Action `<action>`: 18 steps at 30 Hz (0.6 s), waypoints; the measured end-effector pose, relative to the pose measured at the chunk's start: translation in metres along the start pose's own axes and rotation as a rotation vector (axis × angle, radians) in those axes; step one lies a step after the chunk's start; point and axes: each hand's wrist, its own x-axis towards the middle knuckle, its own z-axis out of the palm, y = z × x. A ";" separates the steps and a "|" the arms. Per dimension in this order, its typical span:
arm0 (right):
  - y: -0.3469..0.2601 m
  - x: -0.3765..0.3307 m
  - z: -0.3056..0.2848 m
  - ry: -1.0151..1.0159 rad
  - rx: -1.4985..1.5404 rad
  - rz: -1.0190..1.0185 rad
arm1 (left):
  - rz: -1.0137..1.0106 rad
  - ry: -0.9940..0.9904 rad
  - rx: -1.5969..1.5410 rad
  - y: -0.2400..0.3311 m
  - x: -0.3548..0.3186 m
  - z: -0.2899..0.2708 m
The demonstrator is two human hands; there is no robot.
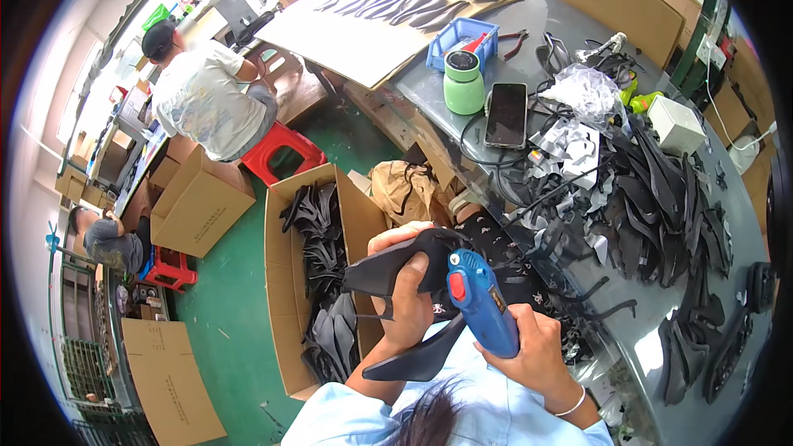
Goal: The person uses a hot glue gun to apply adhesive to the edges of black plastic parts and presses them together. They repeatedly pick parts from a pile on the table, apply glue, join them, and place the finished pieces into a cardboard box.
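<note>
Black shoe piece [405,260] up at chest height, left hand [410,297] wrapped tight around it, its lower end hidden behind the blue glue gun [483,301] that the right hand [535,348] clasps. Just left, an open carton [285,281] of black parts; right, the cluttered grey table [661,339].

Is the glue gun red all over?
No, the glue gun in the right hand is blue, with only a small red trigger part on it.
</note>
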 end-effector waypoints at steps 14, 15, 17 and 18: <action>0.001 -0.002 -0.001 0.039 -0.147 -0.113 | -0.291 -0.248 0.295 0.032 0.014 -0.006; 0.001 -0.002 -0.001 0.030 -0.131 -0.115 | -0.318 -0.285 0.330 0.033 0.015 -0.006; 0.000 -0.002 -0.002 0.019 -0.102 -0.124 | -0.339 -0.388 0.430 0.030 0.018 -0.016; 0.000 -0.002 -0.002 0.016 -0.087 -0.129 | -0.362 -0.417 0.422 0.029 0.018 -0.020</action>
